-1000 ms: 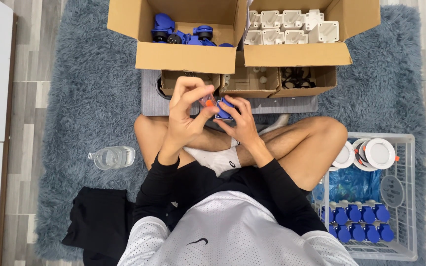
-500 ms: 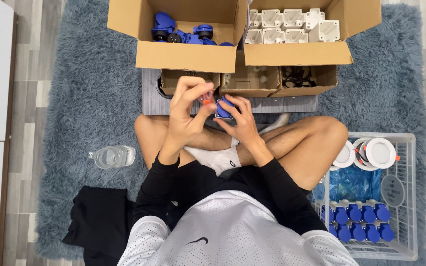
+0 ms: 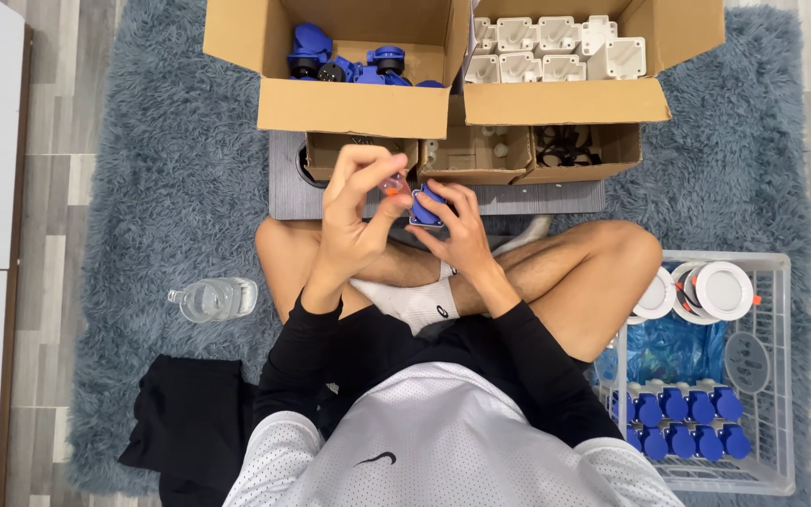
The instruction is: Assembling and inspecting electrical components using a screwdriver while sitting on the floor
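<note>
Black sleeves (image 3: 302, 352), white mesh jersey (image 3: 443, 437)

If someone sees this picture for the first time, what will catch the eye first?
In the middle, the left hand pinches a small orange piece against a blue part held by the right hand. Above them stand two open cardboard boxes, one with blue parts, one with white parts.
</note>
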